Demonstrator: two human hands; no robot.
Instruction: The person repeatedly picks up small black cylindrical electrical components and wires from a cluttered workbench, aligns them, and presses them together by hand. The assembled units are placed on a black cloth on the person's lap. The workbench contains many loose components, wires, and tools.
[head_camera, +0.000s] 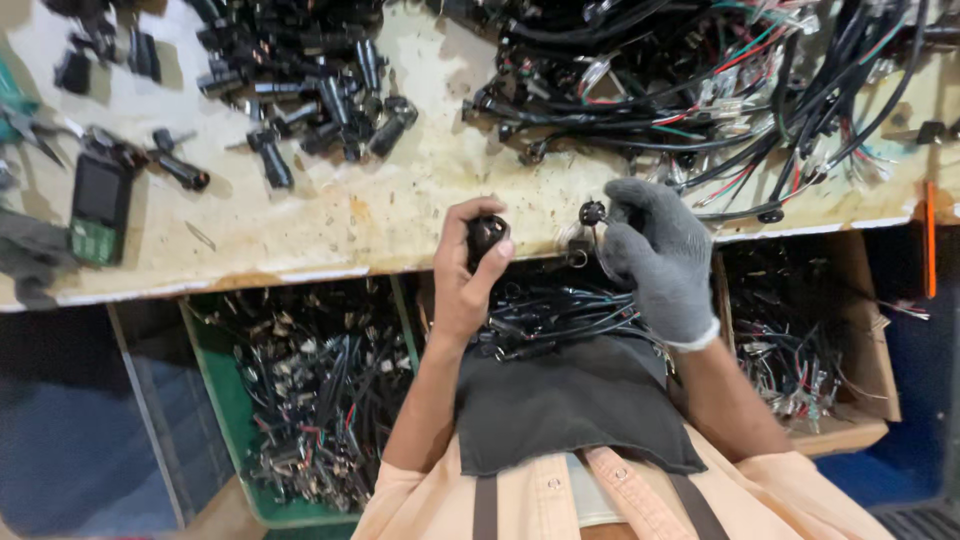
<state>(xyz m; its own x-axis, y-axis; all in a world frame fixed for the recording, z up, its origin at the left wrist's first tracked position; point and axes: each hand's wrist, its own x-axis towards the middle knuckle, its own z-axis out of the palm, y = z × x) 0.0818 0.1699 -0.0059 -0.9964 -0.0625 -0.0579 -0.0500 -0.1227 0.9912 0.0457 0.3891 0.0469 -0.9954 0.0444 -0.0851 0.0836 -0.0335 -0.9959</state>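
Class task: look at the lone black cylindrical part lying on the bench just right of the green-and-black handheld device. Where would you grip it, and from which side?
Grip the black cylindrical part across its barrel, coming from above. It lies flat and apart from the pile of black parts, leaving both long sides free.

Bare left hand (465, 275) curls in a closed grip; gloved right hand (655, 255) pinches, forearms raised.
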